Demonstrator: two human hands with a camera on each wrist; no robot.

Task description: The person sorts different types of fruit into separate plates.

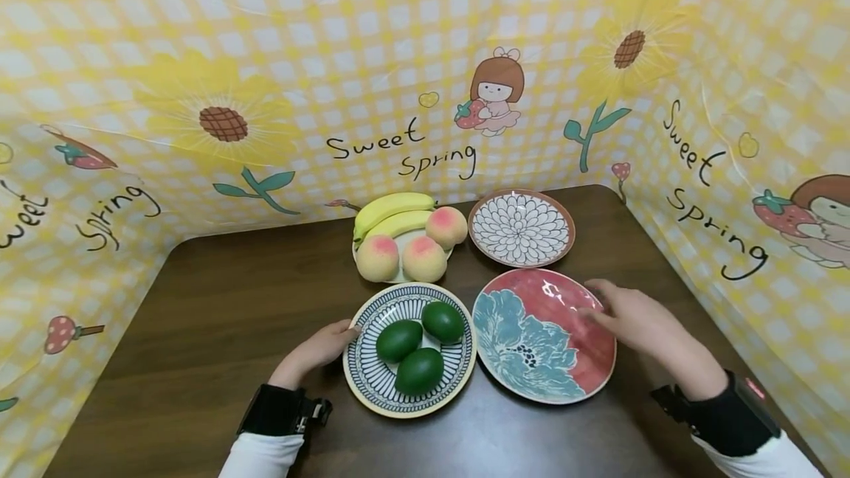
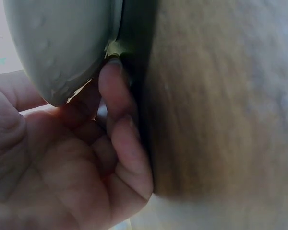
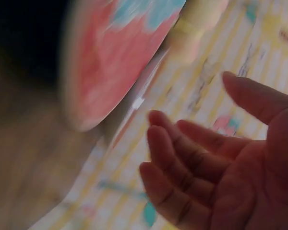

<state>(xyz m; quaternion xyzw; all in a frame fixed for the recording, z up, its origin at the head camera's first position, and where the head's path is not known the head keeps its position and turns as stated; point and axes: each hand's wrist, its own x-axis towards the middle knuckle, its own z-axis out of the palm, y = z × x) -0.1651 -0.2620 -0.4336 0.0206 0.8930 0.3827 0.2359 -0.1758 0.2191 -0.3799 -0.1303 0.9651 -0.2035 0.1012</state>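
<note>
My left hand [image 1: 323, 345] grips the left rim of a blue-and-white striped plate [image 1: 363, 388], thumb over the edge. In the left wrist view, the curled fingers [image 2: 116, 88] reach under the pale underside of the plate [image 2: 62, 43]. Three dark green oval fruits [image 1: 420, 372] lie on this plate. Beside it on the right stands a red plate with a blue flower [image 1: 584, 345]. My right hand [image 1: 631, 316] hovers at that plate's upper right rim, holding nothing. In the right wrist view its fingers [image 3: 182, 167] are loosely bent, apart from the red plate [image 3: 103, 91].
Behind the striped plate, a pale plate [image 1: 401, 271] carries bananas [image 1: 398, 209] and three peaches [image 1: 425, 258]. A white petal-patterned plate with a brown rim [image 1: 521, 227] stands behind the red one. Yellow checked cloth [image 1: 299, 94] hangs along the back and sides of the dark wooden table [image 1: 219, 308].
</note>
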